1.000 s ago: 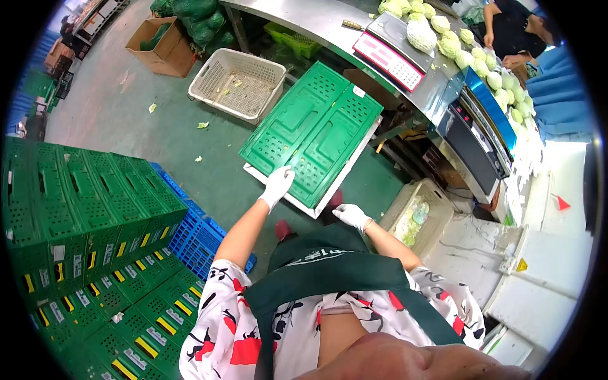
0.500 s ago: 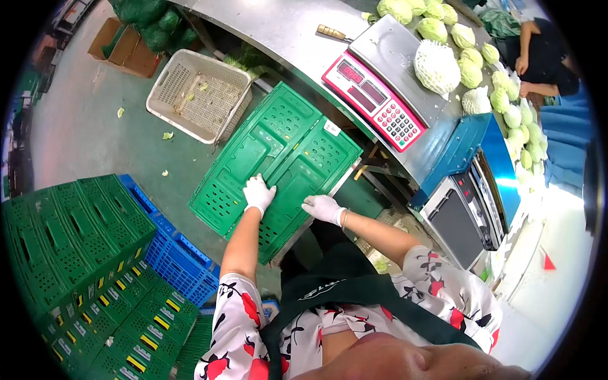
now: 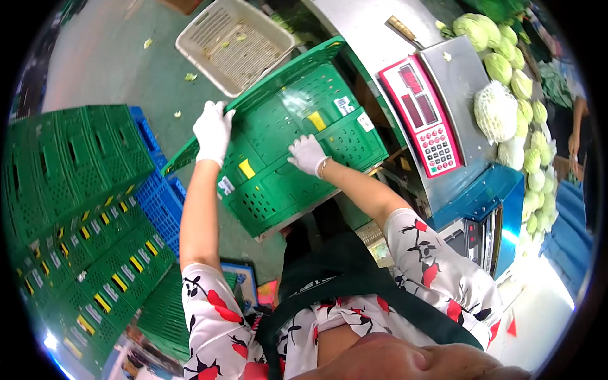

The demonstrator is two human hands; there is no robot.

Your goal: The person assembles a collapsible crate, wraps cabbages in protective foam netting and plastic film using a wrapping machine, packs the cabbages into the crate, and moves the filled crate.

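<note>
A green folding plastic crate (image 3: 278, 145) is in front of me, its far long wall (image 3: 288, 66) raised at a slant and the perforated panels with yellow and white labels lying flatter. My left hand (image 3: 213, 132), in a white glove, is closed on the left part of the raised wall's edge. My right hand (image 3: 308, 155), also gloved, is over the inner panel with its fingers somewhat apart and nothing in them. I cannot tell whether its fingertips touch the panel.
A cream basket (image 3: 234, 47) with leaf scraps stands beyond the crate. To the right, a metal table carries a pink scale (image 3: 421, 117), a knife (image 3: 403, 30), a netted cabbage (image 3: 495, 113) and several cabbages (image 3: 521, 83). Stacked green crates (image 3: 76, 171) and blue crates (image 3: 155, 202) stand left.
The crate was folded flat with both hands on top. Its far wall has now swung upward in my left hand. My right hand has moved up over the inner panel.
</note>
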